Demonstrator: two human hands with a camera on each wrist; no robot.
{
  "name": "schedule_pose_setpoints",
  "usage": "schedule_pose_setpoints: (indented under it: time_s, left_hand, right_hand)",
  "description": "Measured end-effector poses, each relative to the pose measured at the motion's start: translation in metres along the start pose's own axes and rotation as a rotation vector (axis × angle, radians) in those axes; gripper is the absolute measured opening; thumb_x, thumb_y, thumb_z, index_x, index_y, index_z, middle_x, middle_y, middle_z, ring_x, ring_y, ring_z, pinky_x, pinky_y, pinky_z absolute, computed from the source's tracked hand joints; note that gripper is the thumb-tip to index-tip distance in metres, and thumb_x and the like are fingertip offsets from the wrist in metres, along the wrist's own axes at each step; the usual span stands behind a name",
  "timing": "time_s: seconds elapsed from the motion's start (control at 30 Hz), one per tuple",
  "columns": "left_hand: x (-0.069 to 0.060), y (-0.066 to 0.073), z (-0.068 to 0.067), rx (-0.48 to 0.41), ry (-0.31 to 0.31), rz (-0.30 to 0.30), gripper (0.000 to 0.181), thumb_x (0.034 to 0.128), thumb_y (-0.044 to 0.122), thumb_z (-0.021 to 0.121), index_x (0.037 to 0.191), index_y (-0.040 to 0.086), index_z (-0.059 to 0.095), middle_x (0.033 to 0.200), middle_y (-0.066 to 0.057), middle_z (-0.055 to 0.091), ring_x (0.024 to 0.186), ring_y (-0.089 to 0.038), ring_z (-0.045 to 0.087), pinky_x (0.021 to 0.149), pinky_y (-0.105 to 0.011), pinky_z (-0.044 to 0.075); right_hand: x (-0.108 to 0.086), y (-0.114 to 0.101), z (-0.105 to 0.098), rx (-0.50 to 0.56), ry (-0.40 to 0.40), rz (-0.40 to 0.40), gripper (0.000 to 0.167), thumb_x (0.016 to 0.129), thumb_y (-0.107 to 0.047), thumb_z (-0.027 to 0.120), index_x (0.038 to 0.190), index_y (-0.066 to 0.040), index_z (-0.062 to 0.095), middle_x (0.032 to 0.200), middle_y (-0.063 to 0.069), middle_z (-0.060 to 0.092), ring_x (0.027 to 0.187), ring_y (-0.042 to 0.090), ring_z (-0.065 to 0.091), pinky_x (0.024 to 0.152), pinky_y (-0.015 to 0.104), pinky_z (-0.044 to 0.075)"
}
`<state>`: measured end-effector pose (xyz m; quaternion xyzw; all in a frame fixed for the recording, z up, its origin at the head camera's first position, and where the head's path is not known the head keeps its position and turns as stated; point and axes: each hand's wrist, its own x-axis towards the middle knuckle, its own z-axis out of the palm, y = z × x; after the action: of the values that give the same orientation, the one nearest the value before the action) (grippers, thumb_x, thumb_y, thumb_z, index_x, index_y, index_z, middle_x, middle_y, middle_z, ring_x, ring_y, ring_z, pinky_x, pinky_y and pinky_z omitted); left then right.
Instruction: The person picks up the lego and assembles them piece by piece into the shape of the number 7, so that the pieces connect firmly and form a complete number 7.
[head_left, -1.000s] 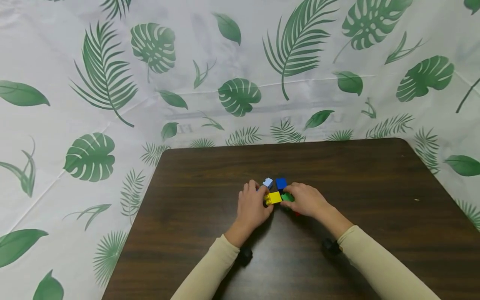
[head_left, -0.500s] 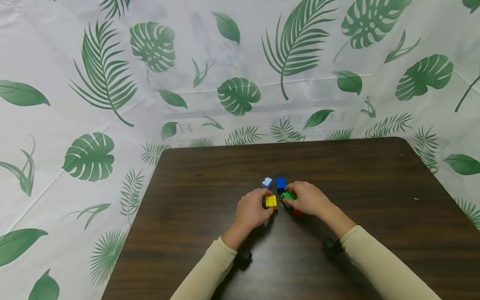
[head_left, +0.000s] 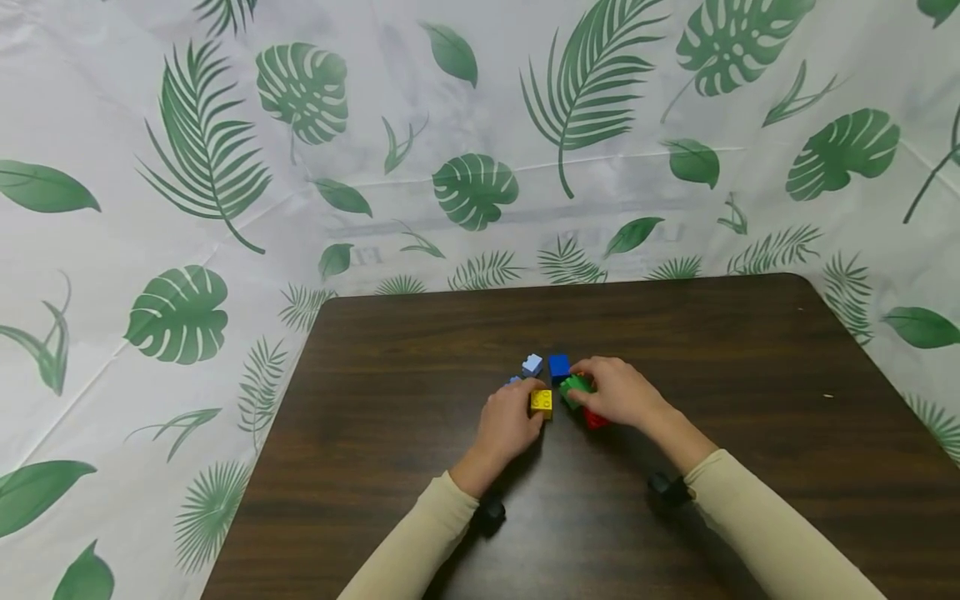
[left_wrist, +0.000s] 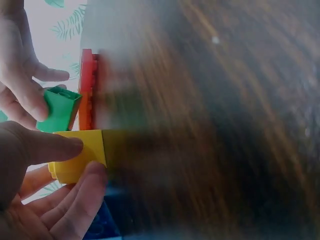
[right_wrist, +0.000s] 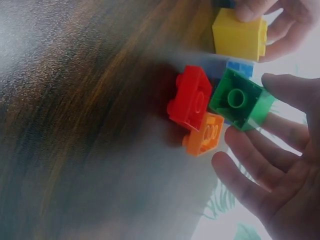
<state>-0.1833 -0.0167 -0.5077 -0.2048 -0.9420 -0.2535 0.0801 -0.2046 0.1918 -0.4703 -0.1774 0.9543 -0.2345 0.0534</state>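
My left hand (head_left: 508, 423) pinches a yellow toy building brick (head_left: 542, 403) between thumb and fingers, its studs facing up in the head view. The left wrist view shows the yellow brick (left_wrist: 82, 155) low at the dark table surface. My right hand (head_left: 618, 392) pinches a green brick (head_left: 576, 389) by its studded end. Seen from the right wrist, the hollow underside of the green brick (right_wrist: 237, 99) faces the camera, tilted. Beneath that hand, a red brick (right_wrist: 190, 97) and an orange brick (right_wrist: 204, 135) lie on their sides close together.
Behind the hands a dark blue brick (head_left: 559, 367) and a light blue brick (head_left: 532, 365) stand on the brown wooden table (head_left: 420, 350). Another blue brick (head_left: 514, 380) shows partly beyond the left fingers. A white leaf-patterned cloth (head_left: 405, 192) hangs behind the table.
The left hand has turned the yellow brick so its studs face up and drawn it away from the green one. The right hand has tilted the green brick; more red shows beneath.
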Motion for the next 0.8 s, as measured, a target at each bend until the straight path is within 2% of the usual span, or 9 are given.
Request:
schedule_pose_setpoints:
  time_s: [0.2, 0.3, 0.4, 0.47, 0.57, 0.7, 0.8]
  left_hand:
    - [0.001, -0.004, 0.003, -0.072, -0.030, -0.044, 0.045, 0.0791, 0.023, 0.083, 0.121, 0.015, 0.068, 0.113, -0.002, 0.069, 0.101, -0.021, 0.065, 0.085, -0.045, 0.053]
    - [0.002, -0.007, 0.006, -0.164, -0.038, -0.066, 0.043, 0.0798, 0.024, 0.083, 0.120, 0.015, 0.069, 0.106, -0.002, 0.070, 0.085, -0.014, 0.066, 0.076, -0.035, 0.054]
    - [0.003, -0.012, 0.009, -0.324, -0.059, -0.117, 0.042, 0.0802, 0.020, 0.083, 0.119, 0.013, 0.069, 0.095, -0.003, 0.069, 0.065, -0.005, 0.060, 0.061, -0.024, 0.052]
    - [0.004, -0.014, 0.010, -0.445, -0.079, -0.163, 0.043, 0.0802, 0.015, 0.083, 0.120, 0.011, 0.068, 0.092, -0.004, 0.068, 0.056, -0.003, 0.057, 0.052, -0.021, 0.050]
    - [0.003, -0.017, 0.010, -0.561, -0.103, -0.215, 0.044, 0.0800, 0.013, 0.083, 0.121, 0.009, 0.067, 0.094, -0.006, 0.067, 0.053, -0.005, 0.057, 0.049, -0.021, 0.050]
    - [0.004, -0.022, 0.011, -0.642, -0.125, -0.236, 0.046, 0.0804, 0.010, 0.082, 0.123, 0.006, 0.064, 0.101, -0.009, 0.068, 0.052, -0.009, 0.060, 0.049, -0.025, 0.052]
    - [0.005, -0.024, 0.012, -0.670, -0.137, -0.234, 0.046, 0.0806, 0.009, 0.082, 0.123, 0.004, 0.064, 0.094, -0.009, 0.069, 0.051, -0.011, 0.061, 0.048, -0.026, 0.053]
  right_hand:
    - [0.000, -0.003, -0.003, 0.069, 0.079, -0.032, 0.043, 0.088, -0.025, 0.074, 0.124, -0.003, 0.064, 0.107, 0.009, 0.066, 0.084, 0.021, 0.061, 0.074, 0.040, 0.057]
    - [0.000, -0.007, -0.002, 0.098, 0.131, -0.061, 0.047, 0.089, -0.023, 0.073, 0.129, -0.002, 0.061, 0.111, 0.011, 0.065, 0.088, 0.024, 0.062, 0.078, 0.043, 0.056]
    - [0.000, -0.012, -0.002, 0.129, 0.159, -0.107, 0.048, 0.090, -0.019, 0.072, 0.132, -0.002, 0.059, 0.112, 0.010, 0.063, 0.092, 0.026, 0.061, 0.082, 0.046, 0.055]
    - [0.001, -0.015, 0.000, 0.147, 0.162, -0.139, 0.047, 0.089, -0.017, 0.073, 0.132, -0.003, 0.059, 0.112, 0.008, 0.062, 0.095, 0.027, 0.062, 0.085, 0.047, 0.054]
    - [0.001, -0.019, 0.003, 0.172, 0.154, -0.190, 0.046, 0.088, -0.012, 0.074, 0.131, -0.005, 0.059, 0.114, 0.006, 0.061, 0.100, 0.027, 0.062, 0.088, 0.048, 0.053]
    - [0.001, -0.021, 0.009, 0.176, 0.131, -0.258, 0.046, 0.088, -0.009, 0.075, 0.131, -0.007, 0.060, 0.119, 0.006, 0.062, 0.104, 0.026, 0.063, 0.088, 0.046, 0.053]
    - [0.001, -0.022, 0.012, 0.165, 0.110, -0.294, 0.046, 0.088, -0.009, 0.074, 0.131, -0.007, 0.060, 0.122, 0.008, 0.063, 0.107, 0.028, 0.063, 0.089, 0.046, 0.053]
